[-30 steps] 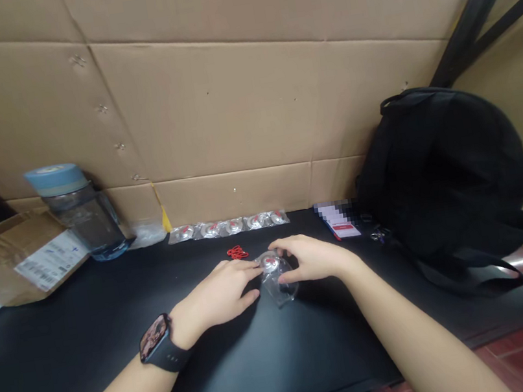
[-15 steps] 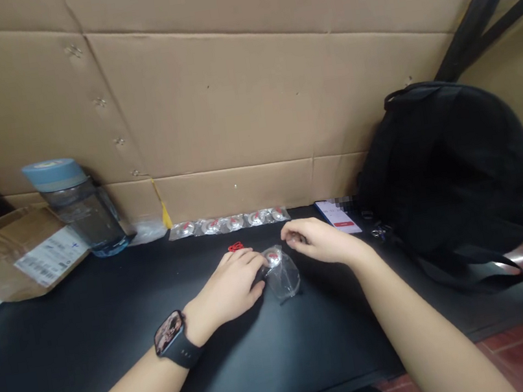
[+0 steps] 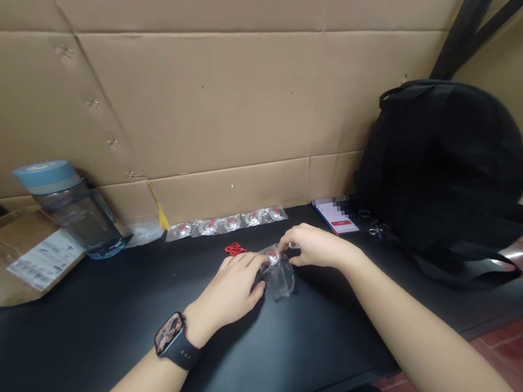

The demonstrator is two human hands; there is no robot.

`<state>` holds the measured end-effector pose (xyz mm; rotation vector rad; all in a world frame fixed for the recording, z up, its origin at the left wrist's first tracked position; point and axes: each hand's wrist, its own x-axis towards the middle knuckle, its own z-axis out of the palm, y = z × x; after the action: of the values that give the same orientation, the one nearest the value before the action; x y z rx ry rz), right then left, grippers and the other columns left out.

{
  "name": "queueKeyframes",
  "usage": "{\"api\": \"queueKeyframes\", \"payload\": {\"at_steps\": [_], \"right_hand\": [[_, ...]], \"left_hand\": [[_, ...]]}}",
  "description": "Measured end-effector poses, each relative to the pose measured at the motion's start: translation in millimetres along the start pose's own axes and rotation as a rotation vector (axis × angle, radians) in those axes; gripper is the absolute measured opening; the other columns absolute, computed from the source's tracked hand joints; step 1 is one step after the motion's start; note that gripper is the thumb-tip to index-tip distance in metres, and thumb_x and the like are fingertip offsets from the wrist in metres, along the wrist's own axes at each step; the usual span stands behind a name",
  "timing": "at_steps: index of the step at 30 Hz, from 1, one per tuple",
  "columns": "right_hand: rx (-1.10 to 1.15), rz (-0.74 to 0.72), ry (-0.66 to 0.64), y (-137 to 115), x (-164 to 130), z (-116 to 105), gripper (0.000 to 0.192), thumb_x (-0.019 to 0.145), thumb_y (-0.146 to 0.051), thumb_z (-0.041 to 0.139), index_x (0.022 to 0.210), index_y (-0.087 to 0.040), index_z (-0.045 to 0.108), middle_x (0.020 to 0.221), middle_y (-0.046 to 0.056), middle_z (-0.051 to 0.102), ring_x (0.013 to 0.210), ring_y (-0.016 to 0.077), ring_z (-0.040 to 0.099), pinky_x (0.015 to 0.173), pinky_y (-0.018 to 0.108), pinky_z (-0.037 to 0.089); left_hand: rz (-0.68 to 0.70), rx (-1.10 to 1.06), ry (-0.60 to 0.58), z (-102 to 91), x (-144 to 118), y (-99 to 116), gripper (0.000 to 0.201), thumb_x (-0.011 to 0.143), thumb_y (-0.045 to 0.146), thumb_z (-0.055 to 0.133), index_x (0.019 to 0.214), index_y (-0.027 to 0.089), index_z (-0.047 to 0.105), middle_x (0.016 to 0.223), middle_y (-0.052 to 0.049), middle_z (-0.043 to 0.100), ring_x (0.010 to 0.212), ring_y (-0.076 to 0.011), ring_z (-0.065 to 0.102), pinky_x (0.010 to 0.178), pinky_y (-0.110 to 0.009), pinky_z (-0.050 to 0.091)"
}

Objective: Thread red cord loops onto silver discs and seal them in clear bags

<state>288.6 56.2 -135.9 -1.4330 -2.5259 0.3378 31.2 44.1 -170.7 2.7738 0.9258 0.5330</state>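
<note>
1. Left hand, a watch on its wrist, rests on the black table, fingertips pinching the clear bag.
2. Right hand grips the bag's top edge.
3. Beyond the bag: red clips, then a row of packets.
4. Left of the bag: bottle. Right of it: backpack.

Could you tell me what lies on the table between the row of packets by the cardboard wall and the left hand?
In the head view, a small red piece lies on the black table between the row of packets and the left hand.
</note>
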Motion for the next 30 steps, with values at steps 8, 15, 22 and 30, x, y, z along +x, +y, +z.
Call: {"api": "queueKeyframes", "payload": {"at_steps": [8,15,22,30], "right_hand": [[-0.147,0.027,0.069,-1,-5,-4,0.019,0.079,-0.015,0.071,0.092,-0.025,0.08,0.1,0.006,0.073,0.1,0.0245,0.067,0.084,0.031,0.049],[-0.104,-0.04,0.056,0,-2,1,0.033,0.078,-0.011,0.072,0.104,-0.03,0.079,0.107,0.004,0.07,0.103,0.0224,0.063,0.087,0.03,0.048],[-0.071,0.02,0.018,8,0,9,0.03,0.077,-0.015,0.075,0.106,-0.024,0.079,0.108,0.007,0.069,0.103,0.0231,0.064,0.092,0.031,0.048],[-0.034,-0.018,0.009,7,0,9,0.028,0.078,-0.011,0.072,0.103,-0.021,0.08,0.105,0.008,0.069,0.102,0.0228,0.064,0.093,0.031,0.048]], "left_hand": [[0.005,0.05,-0.004,3.5,0,-1,0.046,0.095,0.023,0.052,0.141,0.028,0.049,0.137,-0.008,0.058,0.124,-0.0274,0.055,0.106,-0.045,0.042],[0.004,0.057,-0.006,3.6,0,-1,0.046,0.095,0.024,0.052,0.141,0.027,0.048,0.143,-0.008,0.055,0.129,-0.0272,0.052,0.108,-0.046,0.041],[-0.002,0.064,-0.014,3.8,-1,-2,0.051,0.096,0.026,0.05,0.147,0.027,0.044,0.152,-0.007,0.05,0.137,-0.0276,0.047,0.113,-0.047,0.038],[-0.038,0.034,-0.08,5.1,-2,-3,0.056,0.097,0.026,0.049,0.152,0.029,0.038,0.158,-0.007,0.044,0.143,-0.0296,0.043,0.115,-0.053,0.035]]}}
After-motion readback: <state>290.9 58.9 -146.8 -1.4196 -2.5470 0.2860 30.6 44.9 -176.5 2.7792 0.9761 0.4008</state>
